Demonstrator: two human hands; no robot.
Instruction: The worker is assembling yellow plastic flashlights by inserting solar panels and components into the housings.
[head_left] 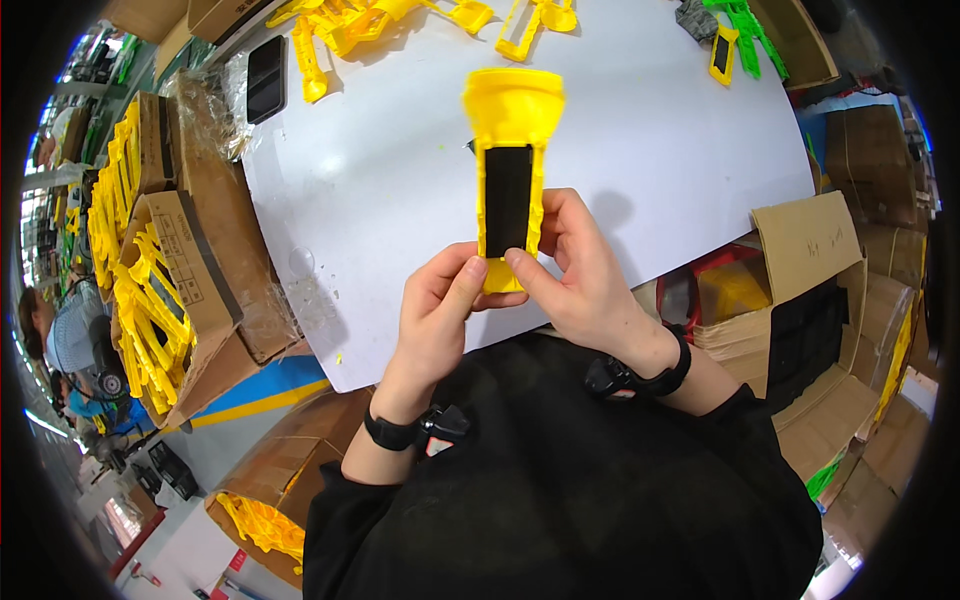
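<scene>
Between both hands, above the near part of a white table (pixel 380 170), I hold a yellow plastic part (pixel 513 105). Its far end flares wide, and a black rectangular panel (pixel 508 195) fills its long frame. My left hand (pixel 440 300) grips the lower left edge, thumb along the side. On the other side my right hand (pixel 572 270) wraps the right edge, its thumb tip at the panel's lower end. The fingers behind the part are mostly hidden.
Several yellow parts (pixel 350 30) lie at the table's far edge, beside a black phone (pixel 266 80). A small yellow piece with a dark panel (pixel 722 55) and green parts (pixel 750 35) are far right. Cardboard boxes (pixel 190 260) of yellow parts stand left; an open carton (pixel 810 250) stands right.
</scene>
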